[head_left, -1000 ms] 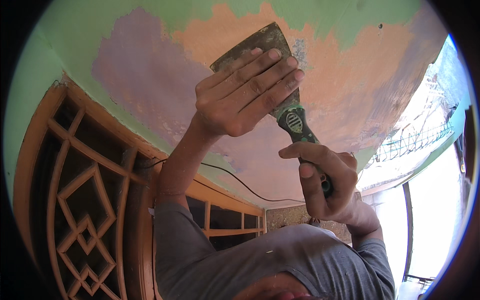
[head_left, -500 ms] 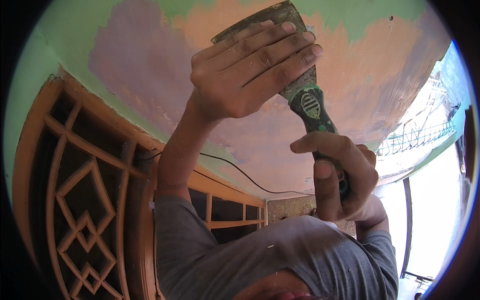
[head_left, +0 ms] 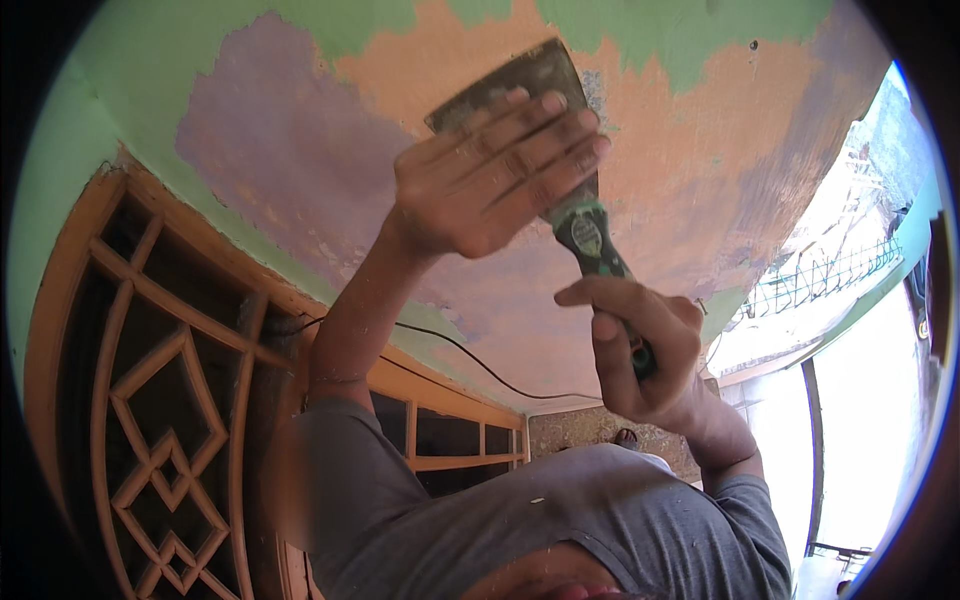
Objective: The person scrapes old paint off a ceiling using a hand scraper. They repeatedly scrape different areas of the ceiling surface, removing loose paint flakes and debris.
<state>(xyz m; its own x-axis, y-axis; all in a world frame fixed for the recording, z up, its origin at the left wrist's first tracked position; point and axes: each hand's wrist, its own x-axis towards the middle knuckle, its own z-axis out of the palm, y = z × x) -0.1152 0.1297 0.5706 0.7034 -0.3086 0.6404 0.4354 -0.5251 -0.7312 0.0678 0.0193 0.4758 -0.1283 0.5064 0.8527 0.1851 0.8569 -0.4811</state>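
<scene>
- Overhead, a wide paint scraper [head_left: 545,150] lies with its dull metal blade flat against the painted surface [head_left: 700,170], blade end up toward the top of the view and its green-and-black handle slanting down to the right.
- The left hand [head_left: 495,175] is spread open over the back of the blade, its fingers [head_left: 540,140] straight and side by side, pressing the metal to the surface rather than closing round anything.
- The right hand [head_left: 640,350] is wrapped tight round the lower handle, thumb laid along it; the butt of the handle is hidden inside the fist.
- Around the blade the top coat is already off over a broad stretch: an orange patch under and to the right of the tool, and a mauve patch to its left running down toward the frame.
- By my judgement the scraping is well along but not finished: green paint [head_left: 690,40] remains in ragged tongues along the top edge, as a band down the left side, and in a strip near the lower right.
- Whether the bared patches need a second pass I cannot tell; they look blotchy and uneven.
- A thin black cable [head_left: 450,345] runs across the surface below the arms.
- A wooden lattice frame [head_left: 150,400] with diamond shapes fills the left.
- The person's grey shirt [head_left: 560,520] crosses the bottom, and bright daylight with a wire fence [head_left: 830,275] shows at the right.
</scene>
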